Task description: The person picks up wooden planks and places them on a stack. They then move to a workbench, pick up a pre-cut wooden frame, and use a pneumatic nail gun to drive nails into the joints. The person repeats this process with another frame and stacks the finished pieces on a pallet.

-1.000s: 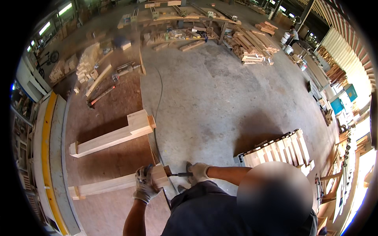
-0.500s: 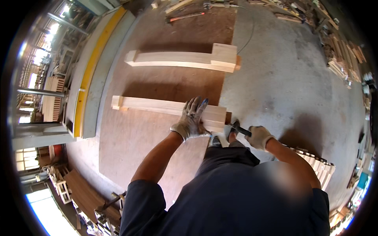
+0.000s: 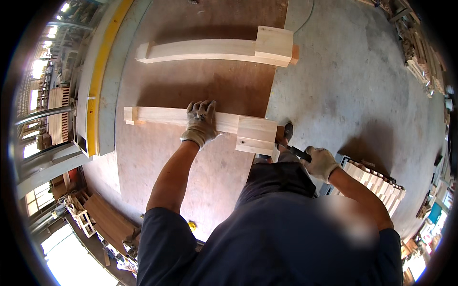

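Observation:
A pale wooden beam (image 3: 160, 115) lies across in front of me, with a thicker block (image 3: 256, 127) at its right end and a small tenon-like step at its left. My left hand (image 3: 201, 123), in a soiled work glove, is closed over the beam's middle, fingers bent over the far edge. My right hand (image 3: 321, 163), also gloved, grips a black-handled tool (image 3: 301, 153). The tool's far end meets the block's right end, and its working part is too hidden to name. Farther off, a similar second beam (image 3: 205, 49) lies roughly parallel.
Under the beams is a brown board (image 3: 167, 162), beside grey concrete floor (image 3: 343, 86). A long yellow-striped metal frame (image 3: 102, 71) runs along the left. Stacked wooden pieces (image 3: 374, 181) stand near my right elbow. Scrap timber (image 3: 415, 52) is piled at the far right.
My left hand has slid left along the beam, away from the block, and now curls over it. The right hand still holds the tool at the block's end. The whole view has shifted.

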A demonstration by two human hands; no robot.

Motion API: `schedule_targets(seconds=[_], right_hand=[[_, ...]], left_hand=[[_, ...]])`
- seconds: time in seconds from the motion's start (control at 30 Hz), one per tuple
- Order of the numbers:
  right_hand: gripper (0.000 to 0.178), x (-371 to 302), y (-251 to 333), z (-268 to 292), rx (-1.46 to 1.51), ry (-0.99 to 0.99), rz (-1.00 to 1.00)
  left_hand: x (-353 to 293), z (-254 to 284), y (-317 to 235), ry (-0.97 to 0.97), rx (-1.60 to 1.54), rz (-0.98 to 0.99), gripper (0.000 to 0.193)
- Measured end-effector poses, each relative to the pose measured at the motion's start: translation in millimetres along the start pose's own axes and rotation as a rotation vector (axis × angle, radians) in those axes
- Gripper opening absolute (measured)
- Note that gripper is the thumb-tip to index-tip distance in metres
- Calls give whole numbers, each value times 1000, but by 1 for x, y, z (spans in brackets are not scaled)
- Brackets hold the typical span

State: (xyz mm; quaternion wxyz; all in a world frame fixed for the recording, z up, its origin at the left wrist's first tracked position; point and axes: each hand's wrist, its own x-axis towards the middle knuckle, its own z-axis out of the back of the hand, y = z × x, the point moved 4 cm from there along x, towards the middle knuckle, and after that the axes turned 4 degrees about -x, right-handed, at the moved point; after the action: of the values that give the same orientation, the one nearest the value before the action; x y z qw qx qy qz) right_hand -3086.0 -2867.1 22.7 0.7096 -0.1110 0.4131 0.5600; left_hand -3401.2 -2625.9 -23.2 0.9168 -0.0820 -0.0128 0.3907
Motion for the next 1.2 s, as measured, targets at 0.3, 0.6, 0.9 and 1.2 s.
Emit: schedule_targets(seconds=[0.3, 0.6, 0.9, 1.2], right_hand=[[33, 4, -31, -87, 806, -182, -50], [41, -8, -87, -108, 609, -110, -287], [43, -22, -61, -88, 580, -176, -246], [41, -20, -66, -95, 521, -203, -206]], left_hand=[[-4, -11, 9, -18, 107, -54, 94], [-1, -4, -3, 77, 181, 40, 97], [11, 24, -43, 651, 10, -16, 95], [-36, 18, -23, 420, -89, 55, 105]])
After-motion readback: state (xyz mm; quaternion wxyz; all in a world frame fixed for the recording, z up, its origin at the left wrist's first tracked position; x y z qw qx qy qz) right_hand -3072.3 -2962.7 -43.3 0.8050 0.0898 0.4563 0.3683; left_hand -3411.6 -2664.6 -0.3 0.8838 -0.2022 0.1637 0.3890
